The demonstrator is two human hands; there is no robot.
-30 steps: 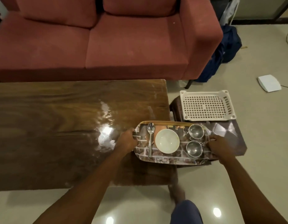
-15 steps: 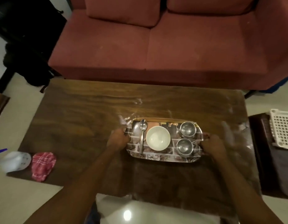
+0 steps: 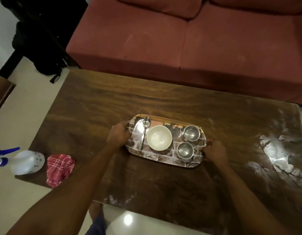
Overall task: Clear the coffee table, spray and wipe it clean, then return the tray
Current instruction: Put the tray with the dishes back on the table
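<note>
A patterned tray [image 3: 163,157] lies near the middle of the dark wooden coffee table [image 3: 99,106]. It carries a white bowl [image 3: 159,138], a steel spoon [image 3: 144,131] and two steel cups [image 3: 191,132] [image 3: 185,150]. My left hand [image 3: 119,135] grips the tray's left end and my right hand [image 3: 214,152] grips its right end. Whether the tray rests on the wood or hovers just above it is unclear. A spray bottle [image 3: 26,162] and a red checked cloth [image 3: 59,168] sit at the table's left near corner.
A red sofa [image 3: 189,39] runs along the far side of the table. A black bag [image 3: 41,39] stands on the floor at the far left. Wet, shiny streaks [image 3: 279,153] cover the table's right end. My foot [image 3: 96,211] shows below the near edge.
Both hands have carried the tray from the side stool on the right to the middle of the table. The view swung left, showing the spray bottle and cloth.
</note>
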